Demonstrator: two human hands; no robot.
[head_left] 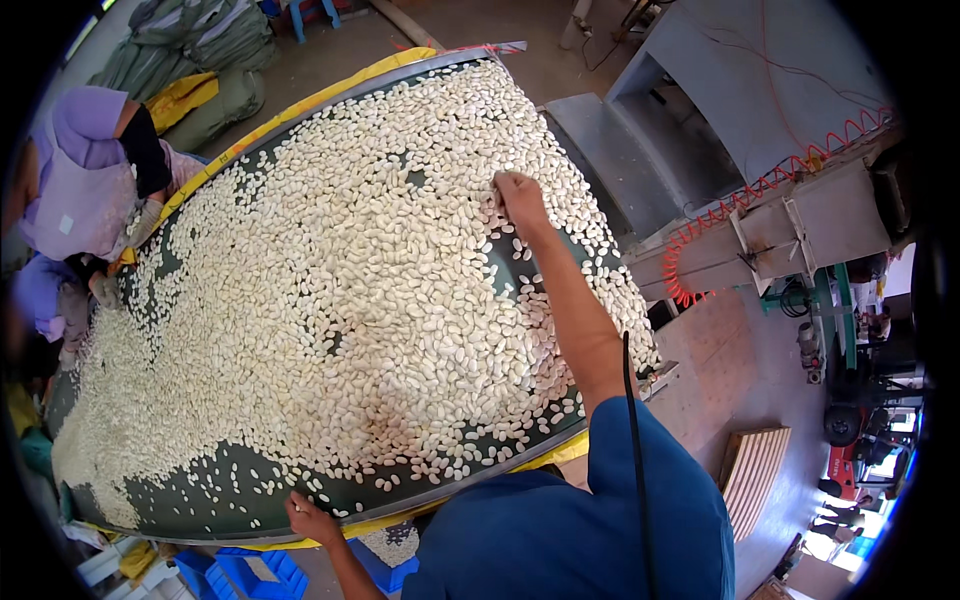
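A broad layer of white beans (pixel 370 250) covers the dark green sorting belt (pixel 205 500). My right hand (pixel 522 203) reaches across to the far right part of the beans. Its fingers are bent down and closed at the bean layer; whatever is between them is hidden. Beside that forearm the green surface shows through a gap in the beans. My left hand (pixel 310 518) is at the near edge of the belt, by some scattered beans. Its fingers are curled closed, and I cannot make out anything in them.
Yellow edging (pixel 390 65) runs along the belt's rim. At the far left, gloved co-workers in purple (pixel 85 200) are at the beans. Blue crates (pixel 262 575) stand below the near edge. A metal machine frame (pixel 800 225) with a red coiled hose (pixel 672 265) stands at right.
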